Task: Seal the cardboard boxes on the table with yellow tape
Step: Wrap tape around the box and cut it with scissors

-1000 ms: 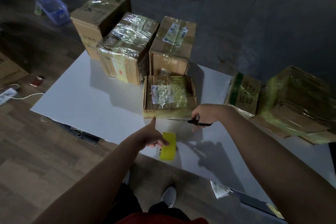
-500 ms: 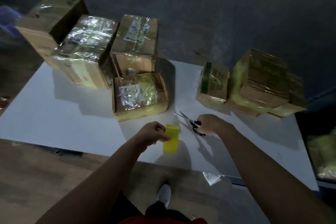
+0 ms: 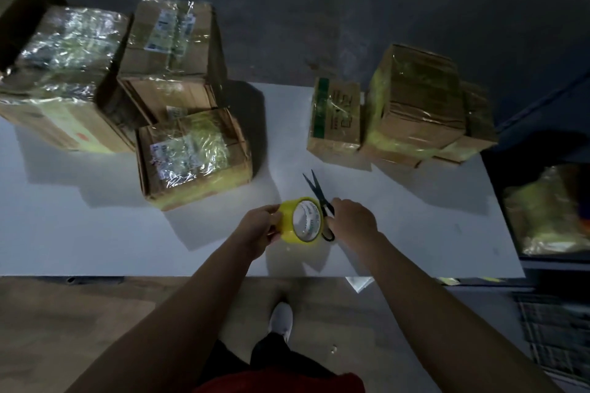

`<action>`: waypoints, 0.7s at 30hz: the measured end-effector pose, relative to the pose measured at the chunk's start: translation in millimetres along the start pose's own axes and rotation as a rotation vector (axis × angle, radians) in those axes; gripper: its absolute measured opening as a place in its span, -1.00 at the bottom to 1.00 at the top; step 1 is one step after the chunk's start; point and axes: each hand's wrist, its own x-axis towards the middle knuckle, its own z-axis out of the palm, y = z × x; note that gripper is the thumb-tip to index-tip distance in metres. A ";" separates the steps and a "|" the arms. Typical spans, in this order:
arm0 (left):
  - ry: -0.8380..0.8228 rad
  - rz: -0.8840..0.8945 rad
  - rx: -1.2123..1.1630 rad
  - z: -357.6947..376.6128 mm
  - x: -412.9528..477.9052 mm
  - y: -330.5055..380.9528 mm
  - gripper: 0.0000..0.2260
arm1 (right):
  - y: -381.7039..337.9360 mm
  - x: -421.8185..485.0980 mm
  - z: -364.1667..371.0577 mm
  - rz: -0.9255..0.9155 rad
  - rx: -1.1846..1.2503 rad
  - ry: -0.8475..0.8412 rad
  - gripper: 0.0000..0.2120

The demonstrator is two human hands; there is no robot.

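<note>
My left hand grips a roll of yellow tape held over the white table, its white core facing me. My right hand holds black scissors by the handles, blades parted and pointing away, right beside the roll. A cardboard box with yellow tape and a label lies just beyond my left hand. Further boxes stand behind it, one stacked upright and a plastic-wrapped one at the left.
At the right of the table stand a small box with a green stripe and a taller taped box. A dark bin holding wrapped material sits past the table's right edge. My white shoe is on the wooden floor.
My left hand has turned the tape roll so its core faces me and brought it against the scissors. The view has swung right, so the boxes sit further left.
</note>
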 end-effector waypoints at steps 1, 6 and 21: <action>0.041 0.001 0.006 -1.1 1.7 -1.2 -0.78 | -2.3 0.2 0.3 -0.001 -0.002 0.012 -0.72; 0.200 0.074 0.188 -12.2 4.0 0.4 -0.89 | -17.3 2.9 -1.3 -0.037 0.060 0.141 -0.78; 0.656 0.964 1.290 -108.0 -39.7 70.7 -0.89 | -161.1 20.4 -56.6 -0.265 0.265 0.361 -0.64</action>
